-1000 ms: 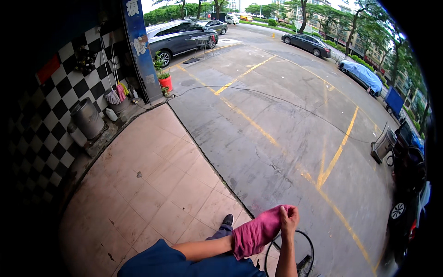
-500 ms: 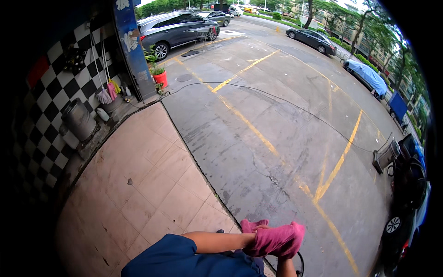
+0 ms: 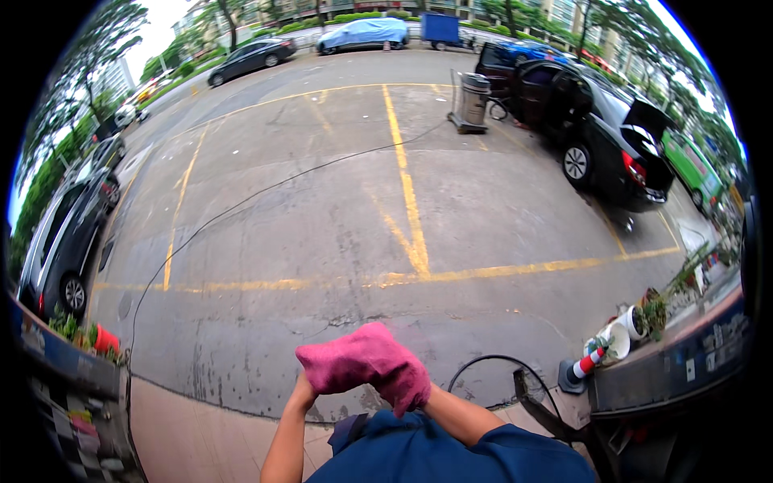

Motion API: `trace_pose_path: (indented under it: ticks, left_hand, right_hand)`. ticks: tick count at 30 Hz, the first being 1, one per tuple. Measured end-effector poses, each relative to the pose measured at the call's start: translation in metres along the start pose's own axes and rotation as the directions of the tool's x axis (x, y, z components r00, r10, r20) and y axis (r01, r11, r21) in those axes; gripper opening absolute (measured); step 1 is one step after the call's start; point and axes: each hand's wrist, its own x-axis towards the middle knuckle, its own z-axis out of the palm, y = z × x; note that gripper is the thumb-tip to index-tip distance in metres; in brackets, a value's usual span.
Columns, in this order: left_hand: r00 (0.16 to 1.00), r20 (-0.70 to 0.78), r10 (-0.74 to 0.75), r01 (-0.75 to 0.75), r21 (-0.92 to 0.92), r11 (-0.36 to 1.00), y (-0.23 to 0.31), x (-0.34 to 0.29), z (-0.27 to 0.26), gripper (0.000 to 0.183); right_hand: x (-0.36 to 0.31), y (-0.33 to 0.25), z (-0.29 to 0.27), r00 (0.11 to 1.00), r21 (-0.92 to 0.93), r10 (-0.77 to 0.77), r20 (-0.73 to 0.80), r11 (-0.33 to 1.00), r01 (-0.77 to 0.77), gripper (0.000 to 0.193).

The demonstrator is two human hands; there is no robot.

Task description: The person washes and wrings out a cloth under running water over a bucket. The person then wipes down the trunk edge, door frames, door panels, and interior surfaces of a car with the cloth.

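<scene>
My view has swung right since the last frame, bringing the black car with open doors well into sight. The pink cloth, then at lower right, now bunches at lower centre, over the left hand and right hand; it hides their fingers, so I cannot tell either grip.

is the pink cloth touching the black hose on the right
Apart: the head view shows grey ground between the pink cloth and the curved black hose.
</scene>
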Motion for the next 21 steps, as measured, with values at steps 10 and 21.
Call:
trace_pose_path:
  ticks: [10, 21]
  left_hand:
    - [0.425, -0.280, -0.861, 0.885, -0.071, 0.460, -0.209, 0.028, -0.072, 0.022]
    - [0.580, -0.142, -0.802, 0.814, 0.057, 0.578, -0.187, 0.353, -0.097, 0.037]
  right_hand:
    - [0.001, -0.030, -0.120, 0.892, 0.192, -0.044, -0.450, 0.971, 0.145, 0.017]
    - [0.042, -0.171, -0.249, 0.649, 0.058, -0.179, -0.740, 0.943, 0.326, 0.016]
